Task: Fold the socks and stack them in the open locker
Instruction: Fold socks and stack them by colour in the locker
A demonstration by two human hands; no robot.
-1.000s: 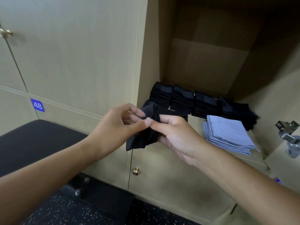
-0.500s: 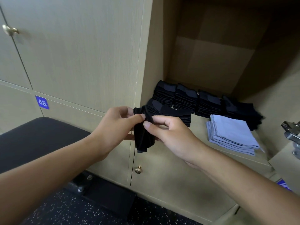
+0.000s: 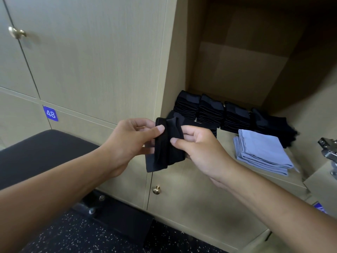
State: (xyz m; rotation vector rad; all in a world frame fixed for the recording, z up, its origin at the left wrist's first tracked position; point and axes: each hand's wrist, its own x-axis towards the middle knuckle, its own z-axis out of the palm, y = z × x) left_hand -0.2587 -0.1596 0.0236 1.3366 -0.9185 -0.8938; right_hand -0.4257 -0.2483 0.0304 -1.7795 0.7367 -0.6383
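Note:
A black sock (image 3: 165,152) hangs folded between both hands, just in front of the open locker (image 3: 237,73). My left hand (image 3: 131,141) pinches its upper left edge with thumb and fingers. My right hand (image 3: 198,148) grips its right side, thumb on the front. Inside the locker, several stacks of folded black socks (image 3: 211,110) line the back of the shelf. A looser black pile (image 3: 273,125) lies at the right end of that row. Another low stack of black socks (image 3: 198,125) sits at the shelf's front left, partly hidden by my hands.
A stack of folded light blue cloths (image 3: 262,152) lies on the locker shelf at the front right. A black padded bench (image 3: 36,154) stands at lower left. Closed locker doors with brass knobs (image 3: 156,190) surround the opening. A metal door hinge (image 3: 328,148) juts in at the right edge.
The sock has been folded shorter and turned upright between my hands. Both hands have shifted their hold on it and stay close together before the locker.

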